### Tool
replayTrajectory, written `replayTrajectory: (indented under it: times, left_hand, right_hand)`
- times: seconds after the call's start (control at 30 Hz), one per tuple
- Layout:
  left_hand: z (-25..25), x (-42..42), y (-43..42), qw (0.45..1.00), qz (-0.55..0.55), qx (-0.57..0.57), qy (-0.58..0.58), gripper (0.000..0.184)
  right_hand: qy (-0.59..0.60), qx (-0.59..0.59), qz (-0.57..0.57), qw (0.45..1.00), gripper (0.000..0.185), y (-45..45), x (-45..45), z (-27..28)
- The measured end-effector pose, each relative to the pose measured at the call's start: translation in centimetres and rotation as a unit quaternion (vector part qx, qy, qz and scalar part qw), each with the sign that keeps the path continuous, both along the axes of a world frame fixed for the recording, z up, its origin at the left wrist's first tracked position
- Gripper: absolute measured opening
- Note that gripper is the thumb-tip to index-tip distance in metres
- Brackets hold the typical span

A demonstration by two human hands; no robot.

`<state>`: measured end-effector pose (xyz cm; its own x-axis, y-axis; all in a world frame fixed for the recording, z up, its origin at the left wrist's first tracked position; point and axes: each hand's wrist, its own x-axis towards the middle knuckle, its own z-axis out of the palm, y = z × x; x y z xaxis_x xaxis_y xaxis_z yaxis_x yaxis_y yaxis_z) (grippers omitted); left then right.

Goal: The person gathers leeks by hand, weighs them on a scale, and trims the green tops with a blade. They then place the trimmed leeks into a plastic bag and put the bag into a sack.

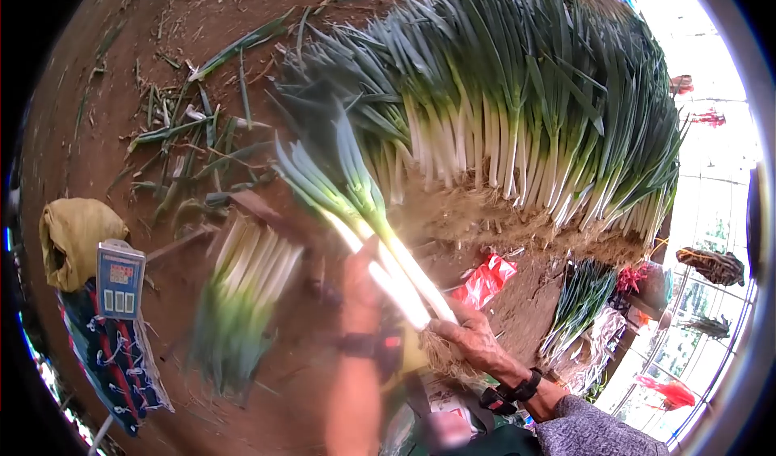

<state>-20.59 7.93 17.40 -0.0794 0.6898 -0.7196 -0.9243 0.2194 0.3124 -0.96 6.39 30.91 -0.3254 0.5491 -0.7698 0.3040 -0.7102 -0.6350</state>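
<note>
Two or three leeks (414,274) are held slantwise before me, green leaves pointing up and left, root ends down by my right hand. My right hand (473,339) is closed around the white stalks just above the stringy roots. Against the stalks' left side is my left hand (360,274), smeared by motion, so its fingers do not show clearly. A bundle of leeks (250,274) lies to the left of it, blurred, with leaves toward me. Beyond my hands, a long dense row of leeks (501,124) leans together, roots facing me.
Cut leaf scraps (182,137) litter the dirt floor at upper left. A scale display (121,280) stands at far left beside a yellowish cloth roll (81,242). Right of my hands are a red plastic bag (485,280) and thinner green stalks (578,302). Wire mesh (699,310) borders the right side.
</note>
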Motion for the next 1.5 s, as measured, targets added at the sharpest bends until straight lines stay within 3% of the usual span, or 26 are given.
replayTrajectory:
  times: [0.13,0.23,0.33,0.4,0.47,0.6,0.67,0.7,0.8,0.87,0.93,0.97,1.07,1.1,1.27,1.37,1.4,1.47,1.5]
  left_hand:
    - [-0.7,-1.2,-1.8,0.999,-0.003,-0.016,-0.038,0.037]
    - [0.4,-1.2,-3.1,0.992,-0.072,-0.024,0.097,0.034]
    - [-0.1,0.0,-5.3,0.990,-0.089,-0.041,0.102,0.035]
    - [0.5,0.6,-5.9,0.996,-0.069,-0.035,0.046,0.037]
    - [4.1,0.5,-5.1,0.998,-0.037,-0.035,-0.026,0.040]
    - [3.9,0.2,-6.2,0.994,-0.015,0.015,-0.103,0.044]
    - [4.3,0.8,-6.6,0.998,-0.026,0.008,-0.055,0.040]
    - [4.7,0.8,-6.8,0.999,-0.031,0.001,-0.036,0.040]
    - [4.0,1.2,-8.0,0.997,-0.068,-0.030,0.029,0.038]
    - [3.4,1.0,-8.9,0.990,-0.104,-0.041,0.082,0.037]
    - [3.2,0.3,-9.4,0.978,-0.148,-0.040,0.142,0.035]
    - [6.6,-0.8,-7.8,0.982,-0.125,-0.029,0.136,0.035]
    - [5.4,-3.6,-6.9,0.974,-0.161,-0.021,0.160,0.039]
    - [5.4,-4.0,-6.0,0.994,-0.061,0.021,0.087,0.043]
    - [1.7,-3.1,-6.4,0.993,0.035,-0.030,0.105,0.043]
    - [3.9,-4.0,-6.3,0.988,0.004,-0.015,0.154,0.041]
    - [5.0,-4.6,-5.8,0.995,0.049,0.022,0.085,0.041]
    - [8.1,-6.0,-5.1,0.986,0.109,0.015,0.126,0.041]
    - [8.1,-7.1,-5.5,0.991,0.096,0.037,0.091,0.041]
  right_hand:
    - [0.027,-0.029,-0.010,0.999,0.048,0.0,-1.3,0.1]
    - [0.034,-0.034,-0.044,0.998,0.053,0.3,-2.4,0.6]
    - [-0.032,-0.028,0.045,0.998,0.055,1.0,-2.8,0.0]
    - [-0.046,-0.036,0.060,0.996,0.057,0.5,-2.9,-1.4]
    - [-0.048,-0.024,0.076,0.996,0.058,-0.1,-3.1,-2.0]
    - [-0.027,0.016,0.122,0.992,0.064,-0.8,-3.2,-2.0]
    - [-0.012,0.005,0.121,0.993,0.065,-0.8,-3.4,-0.8]
    - [-0.042,-0.099,0.141,0.984,0.063,-0.3,-3.4,-0.3]
    - [0.028,-0.167,0.172,0.970,0.056,-0.6,-2.4,-1.5]
    - [0.002,-0.219,0.183,0.958,0.055,-0.3,-2.8,-1.1]
    - [-0.027,-0.183,0.235,0.954,0.048,-0.9,-2.2,-1.1]
    - [-0.033,-0.159,0.254,0.953,0.041,-1.4,-1.7,-1.0]
    - [0.013,-0.156,0.264,0.952,0.037,-1.8,-0.9,0.6]
    - [0.038,-0.149,0.256,0.954,0.037,-2.5,-0.4,0.4]
    - [0.030,-0.190,0.253,0.948,0.036,-1.3,-2.2,2.5]
    - [0.034,-0.200,0.286,0.936,0.041,-1.3,-2.5,2.2]
    - [0.068,-0.218,0.259,0.938,0.042,-1.6,-2.3,1.7]
    - [0.129,-0.254,0.201,0.937,0.043,-2.4,-2.1,0.5]
    - [0.150,-0.277,0.203,0.927,0.044,-2.1,-3.4,0.9]
